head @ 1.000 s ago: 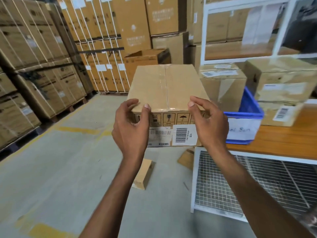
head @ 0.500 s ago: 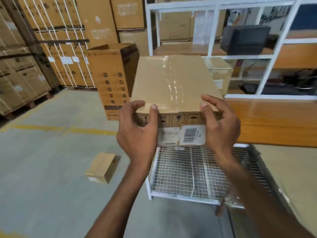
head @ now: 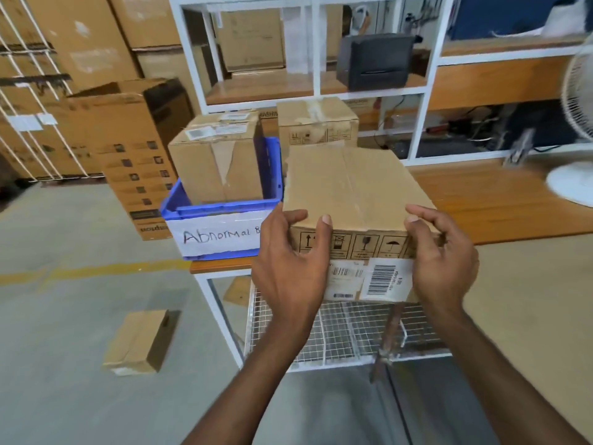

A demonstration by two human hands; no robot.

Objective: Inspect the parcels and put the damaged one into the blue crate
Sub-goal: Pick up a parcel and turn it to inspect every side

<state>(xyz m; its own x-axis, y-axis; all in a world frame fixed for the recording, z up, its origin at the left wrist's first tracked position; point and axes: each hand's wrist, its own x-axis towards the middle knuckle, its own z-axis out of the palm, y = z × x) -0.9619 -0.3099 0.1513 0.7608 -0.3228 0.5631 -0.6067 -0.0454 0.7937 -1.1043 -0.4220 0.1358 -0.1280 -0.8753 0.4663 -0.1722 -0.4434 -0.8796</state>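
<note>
— Two hands on the parcel?
— Left hand and right hand each grip a near corner, thumbs on top.
— Where is it?
— Held up just right of the blue crate, which holds another box.

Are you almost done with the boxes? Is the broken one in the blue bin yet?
Done: a taped parcel sits in the blue crate labelled Abnormal. In hand: the left hand and right hand grip the held parcel by its near corners, beside the crate. Left: judging it, since its left edge looks ragged, then checking the rear parcel on the table.
</note>
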